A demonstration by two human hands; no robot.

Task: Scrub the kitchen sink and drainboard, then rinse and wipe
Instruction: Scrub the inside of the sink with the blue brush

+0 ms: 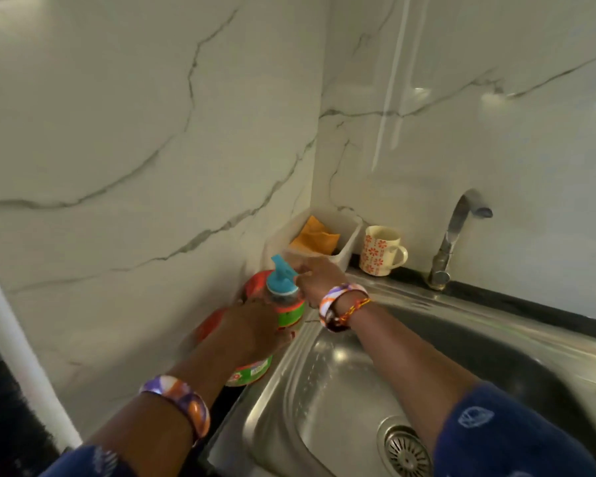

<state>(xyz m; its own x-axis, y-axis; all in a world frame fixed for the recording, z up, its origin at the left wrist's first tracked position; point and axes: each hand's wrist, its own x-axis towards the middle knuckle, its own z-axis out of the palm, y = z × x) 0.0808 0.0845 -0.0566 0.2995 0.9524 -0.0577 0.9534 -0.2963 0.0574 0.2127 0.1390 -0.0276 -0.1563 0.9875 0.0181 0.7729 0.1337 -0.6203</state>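
Fingers of the left hand (252, 330) curled round the soap bottle (284, 306), which stood on the counter in the corner left of the sink (327, 383). Right hand (315, 275) pinched its blue pump (282, 273). Behind stood a mug (382, 250).

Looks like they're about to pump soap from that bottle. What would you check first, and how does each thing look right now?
1. Left hand steadies the soap bottle: ok, it grips the body.
2. Right hand on the blue pump: ok, fingers touch it.
3. Bottle upright: ok.
4. Something under the nozzle to catch soap: cannot tell.
5. Sink basin free of dishes: ok.
6. Tap off: ok, no water visible.
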